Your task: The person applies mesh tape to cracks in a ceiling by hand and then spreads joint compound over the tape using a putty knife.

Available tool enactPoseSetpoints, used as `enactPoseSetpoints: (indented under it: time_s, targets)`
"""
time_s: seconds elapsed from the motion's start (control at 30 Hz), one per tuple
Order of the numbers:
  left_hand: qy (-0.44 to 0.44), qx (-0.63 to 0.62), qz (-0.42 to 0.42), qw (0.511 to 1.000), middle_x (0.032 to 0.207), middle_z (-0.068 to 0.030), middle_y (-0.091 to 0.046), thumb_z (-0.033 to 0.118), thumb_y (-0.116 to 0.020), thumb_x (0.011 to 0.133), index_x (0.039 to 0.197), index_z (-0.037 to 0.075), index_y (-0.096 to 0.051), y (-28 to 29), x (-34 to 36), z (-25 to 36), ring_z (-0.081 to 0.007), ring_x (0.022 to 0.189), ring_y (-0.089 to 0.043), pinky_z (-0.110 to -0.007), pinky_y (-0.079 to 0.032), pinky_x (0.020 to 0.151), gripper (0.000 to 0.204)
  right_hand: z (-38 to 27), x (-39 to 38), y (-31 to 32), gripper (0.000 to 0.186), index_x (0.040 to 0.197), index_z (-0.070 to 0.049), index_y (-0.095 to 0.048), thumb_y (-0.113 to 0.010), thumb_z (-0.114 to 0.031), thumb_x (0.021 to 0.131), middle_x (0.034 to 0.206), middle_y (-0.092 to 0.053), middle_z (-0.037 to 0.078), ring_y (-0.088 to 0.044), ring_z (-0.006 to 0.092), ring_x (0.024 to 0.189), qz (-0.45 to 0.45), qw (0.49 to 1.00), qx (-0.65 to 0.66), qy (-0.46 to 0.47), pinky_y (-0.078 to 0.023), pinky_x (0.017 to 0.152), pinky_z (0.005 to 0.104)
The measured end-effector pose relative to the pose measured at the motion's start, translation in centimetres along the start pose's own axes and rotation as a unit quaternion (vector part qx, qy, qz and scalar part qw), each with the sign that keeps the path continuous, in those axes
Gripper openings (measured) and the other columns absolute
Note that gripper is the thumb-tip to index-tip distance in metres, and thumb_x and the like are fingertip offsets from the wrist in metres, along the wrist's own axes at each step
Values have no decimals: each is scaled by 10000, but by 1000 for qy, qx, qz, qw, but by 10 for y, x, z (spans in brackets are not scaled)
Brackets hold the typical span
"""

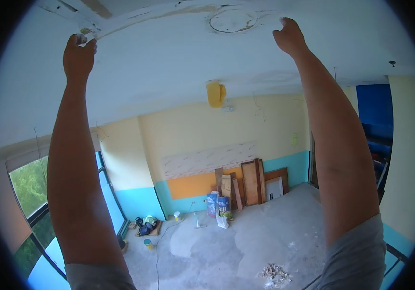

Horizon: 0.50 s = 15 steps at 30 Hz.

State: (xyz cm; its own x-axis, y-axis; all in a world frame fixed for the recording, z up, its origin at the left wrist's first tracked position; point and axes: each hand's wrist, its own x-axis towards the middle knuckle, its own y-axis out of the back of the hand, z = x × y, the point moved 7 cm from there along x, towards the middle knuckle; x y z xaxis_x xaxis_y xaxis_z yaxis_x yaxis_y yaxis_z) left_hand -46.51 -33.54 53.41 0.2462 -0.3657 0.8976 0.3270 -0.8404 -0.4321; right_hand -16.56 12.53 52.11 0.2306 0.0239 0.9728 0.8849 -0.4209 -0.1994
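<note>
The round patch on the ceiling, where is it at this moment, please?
In the head view, the round patch is near the top, slightly right of centre, between the left hand and the right hand, closer to the latter.

Bluish-white ceiling point(164, 63), wall point(188, 128) in cream, orange and turquoise blocks, mottled grey floor point(217, 256), grey sleeves point(357, 253).
</note>
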Motion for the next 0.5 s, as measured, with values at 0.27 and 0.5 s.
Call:
enactPoseSetpoints:
  time_s: [0.27,0.5]
  targets:
    - [13,110,-71,991,1099,-104,-687,268,-560,889,1106,113,-678,-27,14,-2,-296,1005,-649,-365,-495,887,292,9,24,-13,617,1391,1,-415,-505,-134,796,1480,-345,159,-451,413,1265,1,999,-43,8,-435,1029,445]
    - [54,130,-27,990,1122,-166,-666,279,-643,853,1159,28,-601,-29,25,-10,-330,1050,-634,-389,-484,916,398,-4,22,-28,680,1454,-26,-312,-516,-164,820,1518,-248,107,-417,398,1258,-16,998,-39,-40,-459,992,477]
